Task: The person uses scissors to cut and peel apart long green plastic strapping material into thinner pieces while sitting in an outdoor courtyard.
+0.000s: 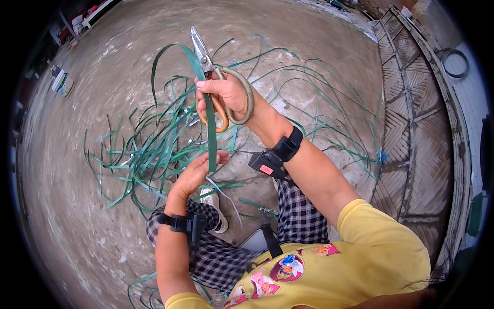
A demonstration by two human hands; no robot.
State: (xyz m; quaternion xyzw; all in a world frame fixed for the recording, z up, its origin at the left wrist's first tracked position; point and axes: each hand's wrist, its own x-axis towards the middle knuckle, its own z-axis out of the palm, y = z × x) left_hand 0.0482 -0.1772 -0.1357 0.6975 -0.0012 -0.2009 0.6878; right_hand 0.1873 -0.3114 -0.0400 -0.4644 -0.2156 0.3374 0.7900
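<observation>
In my right hand point(229, 90) is a pair of scissors point(203, 58) with metal blades pointing up and away; one handle loop is orange, the other greyish. The thumb of that hand also presses a flat green plastic strap point(211, 135) against the fingers. Above the thumb the strap arches over to the left and runs down towards the pile. Its cut end hangs in front of my left hand point(195, 172). The left fingers reach behind this end, and whether they pinch it cannot be told. The scissor blades lie beside the strap, apparently closed.
A tangled pile of green straps point(154, 150) covers the concrete floor point(85, 216) ahead, with loose strands trailing right. A thin white strip point(227, 195) lies by my shoe. At right stands a woven slatted panel point(428, 162); a white bucket point(63, 85) is far left.
</observation>
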